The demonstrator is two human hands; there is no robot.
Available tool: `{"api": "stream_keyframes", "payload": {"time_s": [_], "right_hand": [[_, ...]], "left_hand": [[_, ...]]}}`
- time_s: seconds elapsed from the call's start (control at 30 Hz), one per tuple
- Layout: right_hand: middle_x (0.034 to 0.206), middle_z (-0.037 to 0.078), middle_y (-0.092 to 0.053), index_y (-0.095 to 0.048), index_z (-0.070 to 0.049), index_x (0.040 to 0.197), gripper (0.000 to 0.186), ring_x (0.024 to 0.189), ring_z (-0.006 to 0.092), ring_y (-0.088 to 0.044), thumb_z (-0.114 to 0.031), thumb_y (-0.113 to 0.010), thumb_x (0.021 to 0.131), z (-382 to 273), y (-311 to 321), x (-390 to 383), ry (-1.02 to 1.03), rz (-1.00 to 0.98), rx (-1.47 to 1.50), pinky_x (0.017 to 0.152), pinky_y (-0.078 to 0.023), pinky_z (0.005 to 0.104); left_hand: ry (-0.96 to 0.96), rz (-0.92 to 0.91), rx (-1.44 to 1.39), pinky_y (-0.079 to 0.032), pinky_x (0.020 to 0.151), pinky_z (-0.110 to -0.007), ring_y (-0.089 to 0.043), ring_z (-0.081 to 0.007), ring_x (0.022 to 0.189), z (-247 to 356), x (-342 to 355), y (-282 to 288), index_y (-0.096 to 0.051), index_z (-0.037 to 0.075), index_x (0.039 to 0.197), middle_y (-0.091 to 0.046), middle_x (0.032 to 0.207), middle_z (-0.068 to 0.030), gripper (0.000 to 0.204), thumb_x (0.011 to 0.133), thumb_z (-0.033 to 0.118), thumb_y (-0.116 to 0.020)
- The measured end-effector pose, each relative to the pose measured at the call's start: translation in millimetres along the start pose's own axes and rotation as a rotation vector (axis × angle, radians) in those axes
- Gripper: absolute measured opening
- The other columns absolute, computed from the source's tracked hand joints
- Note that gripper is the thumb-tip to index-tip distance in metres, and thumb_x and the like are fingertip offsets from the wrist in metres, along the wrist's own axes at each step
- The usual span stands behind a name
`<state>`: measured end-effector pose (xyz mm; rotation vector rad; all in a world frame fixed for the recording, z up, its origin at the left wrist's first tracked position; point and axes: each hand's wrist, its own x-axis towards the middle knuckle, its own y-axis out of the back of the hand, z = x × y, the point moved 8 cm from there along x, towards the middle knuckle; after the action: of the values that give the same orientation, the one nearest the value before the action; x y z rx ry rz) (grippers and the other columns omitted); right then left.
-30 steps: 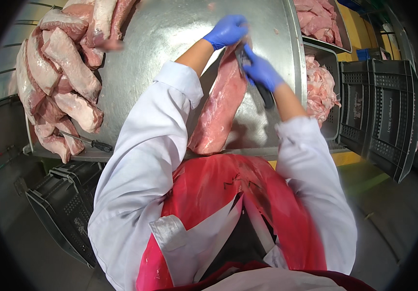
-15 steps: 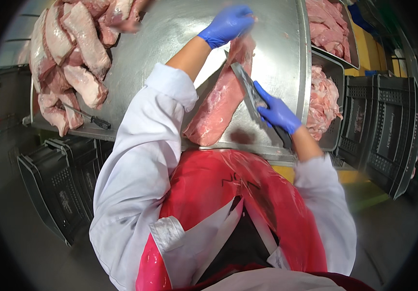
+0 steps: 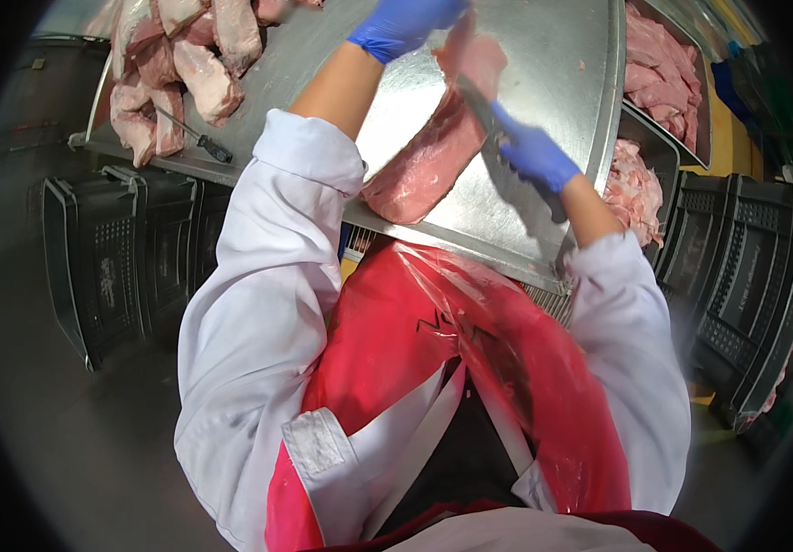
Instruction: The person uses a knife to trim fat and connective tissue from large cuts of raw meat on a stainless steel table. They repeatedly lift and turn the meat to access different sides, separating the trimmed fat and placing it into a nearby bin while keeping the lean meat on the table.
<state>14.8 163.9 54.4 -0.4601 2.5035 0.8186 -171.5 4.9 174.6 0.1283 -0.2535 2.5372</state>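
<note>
On the metal table [image 3: 323,83] lies a long pale-pink cut of meat [image 3: 419,175], its near end close to the table's front edge. My left hand [image 3: 405,29], in a blue glove, is closed at the far end of the cut, gripping a thin strip of meat [image 3: 457,48] that rises toward it; the fingertips are partly cut off by the frame's top. Wrapped round a dark handle, my right hand [image 3: 536,155], gloved in blue too, holds a knife [image 3: 478,103]. The blade lies against the cut's right side near its far end.
Large fatty pieces of meat [image 3: 203,78] are heaped at the left, with a black-handled tool [image 3: 215,148] beside them. Trays of pink meat [image 3: 659,78] and pale trimmings [image 3: 631,189] stand at the right. Black crates [image 3: 106,267] flank the table on both sides.
The view has shifted, so the table sits higher in the picture. My left hand has drawn away from the cut, lifting the strip at its far end. The knife stays at the cut's right side.
</note>
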Motion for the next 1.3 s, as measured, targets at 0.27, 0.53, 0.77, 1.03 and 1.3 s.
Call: {"api": "stream_keyframes", "payload": {"time_s": [0.27, 0.53, 0.77, 1.03, 1.3], "right_hand": [[0.08, 0.009, -0.064, -0.026, -0.027, 0.16, 0.077, 0.059, 0.014, -0.059, -0.009, -0.057, 0.092, 46.2, 50.9, 13.8, 0.004, 0.269, 0.404, 0.055, -0.052, 0.0329], [0.093, 0.023, -0.07, -0.022, -0.021, 0.161, 0.076, 0.078, 0.0298, -0.07, -0.018, -0.054, 0.092, 15.6, 1.9, 74.9, 0.066, 0.356, 0.165, 0.073, -0.056, 0.0399], [0.104, 0.032, -0.068, -0.027, -0.02, 0.158, 0.066, 0.096, 0.0425, -0.069, -0.028, -0.048, 0.096, -11.4, -21.5, 161.2, 0.16, 0.21, -0.181, 0.086, -0.053, 0.0453], [0.085, 0.011, -0.064, -0.024, -0.03, 0.16, 0.072, 0.066, 0.0172, -0.061, -0.017, -0.05, 0.094, -22.9, -14.8, 41.3, -0.014, -0.131, -0.011, 0.065, -0.053, 0.0319], [0.085, 0.003, -0.059, -0.028, -0.034, 0.159, 0.074, 0.065, 0.0094, -0.051, -0.005, -0.049, 0.094, -26.8, -25.6, 1.2, -0.166, -0.26, -0.054, 0.059, -0.049, 0.0255]], "left_hand": [[0.464, -0.183, 1.544, -0.047, 0.104, -0.044, -0.059, -0.0393, 0.121, -147.1, -63.9, 104.3, -0.056, 0.003, 0.137, -0.061, 0.133, -0.0221, 0.071, 0.077, 0.038, -0.071], [0.389, -0.36, 1.494, -0.047, 0.09, -0.054, -0.067, -0.0381, 0.102, -220.4, -61.4, 51.7, -0.066, 0.011, 0.112, -0.071, 0.106, -0.0194, 0.029, 0.094, 0.03, -0.052], [0.057, -0.546, 1.619, -0.055, 0.076, -0.049, -0.069, -0.0408, 0.087, -157.5, -35.0, 13.2, -0.07, 0.009, 0.103, -0.072, 0.094, -0.0205, 0.024, 0.091, 0.02, -0.052], [-0.152, -0.558, 1.512, -0.053, 0.072, -0.049, -0.068, -0.0401, 0.079, -128.7, -32.7, 6.0, -0.069, 0.012, 0.103, -0.071, 0.085, -0.018, 0.022, 0.087, 0.019, -0.055], [0.164, -0.525, 1.272, -0.053, 0.07, -0.048, -0.068, -0.0392, 0.078, -128.2, -20.7, 40.0, -0.068, 0.01, 0.099, -0.07, 0.084, -0.0179, 0.019, 0.087, 0.02, -0.058]]}}
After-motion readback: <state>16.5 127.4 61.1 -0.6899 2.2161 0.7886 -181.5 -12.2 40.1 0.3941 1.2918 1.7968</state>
